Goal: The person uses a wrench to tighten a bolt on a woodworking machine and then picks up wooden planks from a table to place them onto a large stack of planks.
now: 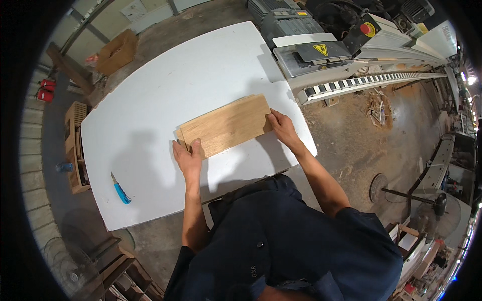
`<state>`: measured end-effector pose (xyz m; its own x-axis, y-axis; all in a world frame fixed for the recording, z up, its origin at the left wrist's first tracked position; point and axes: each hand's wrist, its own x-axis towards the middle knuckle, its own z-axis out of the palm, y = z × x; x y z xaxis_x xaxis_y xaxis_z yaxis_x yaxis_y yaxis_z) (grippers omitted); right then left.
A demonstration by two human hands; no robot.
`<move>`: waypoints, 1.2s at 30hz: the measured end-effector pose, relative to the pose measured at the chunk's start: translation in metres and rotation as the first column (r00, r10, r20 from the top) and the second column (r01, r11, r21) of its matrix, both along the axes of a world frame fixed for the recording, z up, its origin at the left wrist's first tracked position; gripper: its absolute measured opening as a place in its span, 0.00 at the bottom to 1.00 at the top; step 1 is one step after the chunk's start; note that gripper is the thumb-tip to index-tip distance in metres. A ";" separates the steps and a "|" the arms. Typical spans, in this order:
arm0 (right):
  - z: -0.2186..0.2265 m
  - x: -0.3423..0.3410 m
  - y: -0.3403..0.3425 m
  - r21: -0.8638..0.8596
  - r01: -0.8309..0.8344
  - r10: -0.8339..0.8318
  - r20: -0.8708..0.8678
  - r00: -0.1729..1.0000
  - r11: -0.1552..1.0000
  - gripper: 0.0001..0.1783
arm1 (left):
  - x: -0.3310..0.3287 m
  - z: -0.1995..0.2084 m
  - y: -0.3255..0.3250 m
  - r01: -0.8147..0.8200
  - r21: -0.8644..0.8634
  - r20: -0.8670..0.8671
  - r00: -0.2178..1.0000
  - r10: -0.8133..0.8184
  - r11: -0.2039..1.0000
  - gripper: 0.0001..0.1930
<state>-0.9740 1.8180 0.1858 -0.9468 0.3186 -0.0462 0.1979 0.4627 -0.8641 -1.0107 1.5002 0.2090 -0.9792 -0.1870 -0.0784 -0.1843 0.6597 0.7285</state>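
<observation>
Two or more thin wooden boards (228,125) lie stacked over the white tabletop (201,65), their edges slightly out of line at the left end and along the far side. My left hand (189,156) grips the near left corner, thumb on top and fingers round the end. At the opposite end my right hand (283,127) holds the short edge, thumb on the upper face. Whether the stack rests on the table or is lifted a little, I cannot tell. A utility knife (121,189) with a blue handle lies on the table to the left, its blade out.
Beyond the table's right side stands a machine (311,55) with a red stop button (368,29) and a roller track (371,83). Wooden crates (78,145) are by the left edge. A cardboard box (116,51) sits at far left. Fans (442,205) stand at both lower sides.
</observation>
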 end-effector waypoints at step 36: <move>0.004 -0.006 -0.008 -0.389 0.031 0.019 0.123 0.992 0.921 0.23 | -0.013 0.001 0.019 0.261 -0.429 -0.289 0.867 -0.405 0.865 0.36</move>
